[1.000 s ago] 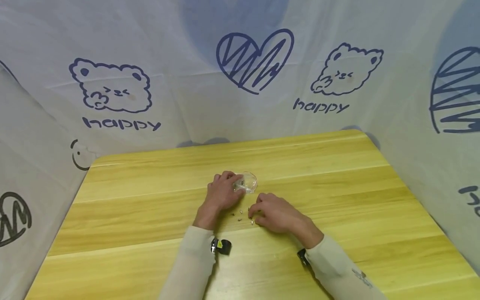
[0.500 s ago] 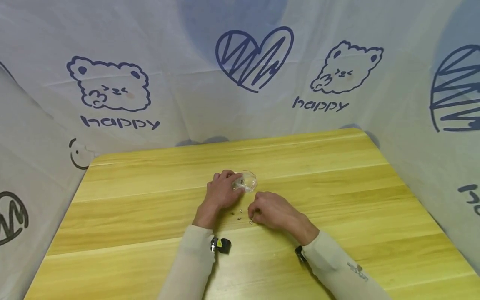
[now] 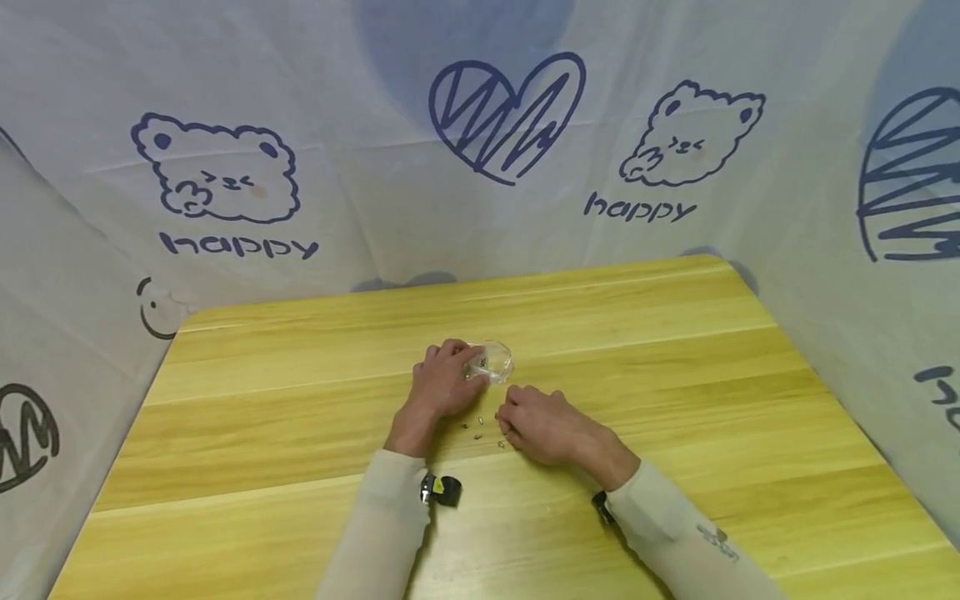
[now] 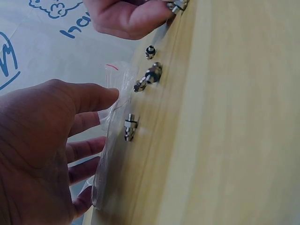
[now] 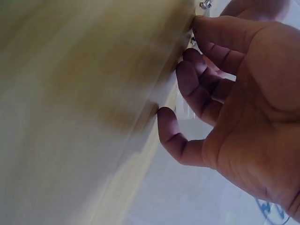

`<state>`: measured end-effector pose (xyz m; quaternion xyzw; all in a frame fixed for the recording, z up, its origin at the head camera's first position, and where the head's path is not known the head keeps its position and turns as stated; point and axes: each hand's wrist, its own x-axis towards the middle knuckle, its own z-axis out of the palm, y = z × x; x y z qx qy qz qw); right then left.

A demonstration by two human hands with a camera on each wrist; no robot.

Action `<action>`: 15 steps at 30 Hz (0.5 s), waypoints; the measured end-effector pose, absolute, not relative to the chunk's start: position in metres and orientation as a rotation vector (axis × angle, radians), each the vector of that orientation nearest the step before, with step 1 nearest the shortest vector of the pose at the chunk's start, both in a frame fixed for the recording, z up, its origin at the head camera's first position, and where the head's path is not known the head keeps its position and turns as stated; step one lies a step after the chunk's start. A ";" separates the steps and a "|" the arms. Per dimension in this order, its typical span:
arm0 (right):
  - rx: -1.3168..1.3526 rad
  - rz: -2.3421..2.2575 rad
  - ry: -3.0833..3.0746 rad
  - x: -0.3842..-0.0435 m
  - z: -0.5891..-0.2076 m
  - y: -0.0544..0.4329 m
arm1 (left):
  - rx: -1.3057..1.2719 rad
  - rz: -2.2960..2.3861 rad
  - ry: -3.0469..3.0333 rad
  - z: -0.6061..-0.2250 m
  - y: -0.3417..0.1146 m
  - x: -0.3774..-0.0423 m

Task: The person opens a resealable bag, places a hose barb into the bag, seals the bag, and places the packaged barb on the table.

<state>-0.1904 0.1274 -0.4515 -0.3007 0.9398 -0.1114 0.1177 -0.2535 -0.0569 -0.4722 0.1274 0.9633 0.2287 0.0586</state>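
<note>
My left hand [image 3: 442, 385] rests on a clear plastic bag [image 3: 501, 363] lying on the table, its thumb and spread fingers touching the film. Dark bits show under the film near the fingertips, too small to make out. Several small metal fittings [image 4: 130, 126] lie loose between my hands. Just right of them, my right hand [image 3: 551, 429] has its fingers bent down to the tabletop. One fitting [image 5: 193, 41] shows close by its thumb and index finger, another [image 4: 178, 5] right at its fingertips. Whether it pinches either is hidden.
The wooden table [image 3: 637, 367] reaches back to a pale cloth wall [image 3: 360, 183] printed with bears, hearts and lettering. Each wrist has a black strap; the left one bears a small black device [image 3: 448, 491].
My right hand's thumb and fingers have drawn closer together beside the fittings. The left hand keeps its place on the bag, and the fittings look almost unmoved.
</note>
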 end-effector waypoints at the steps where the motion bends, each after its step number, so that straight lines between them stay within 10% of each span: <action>1: -0.868 -0.349 2.744 -0.191 -0.451 0.129 | 0.385 0.693 2.919 -0.473 -0.057 -0.254; 15: -0.697 -0.943 2.817 -0.227 -0.445 0.157 | 0.384 0.669 2.929 -0.476 -0.057 -0.256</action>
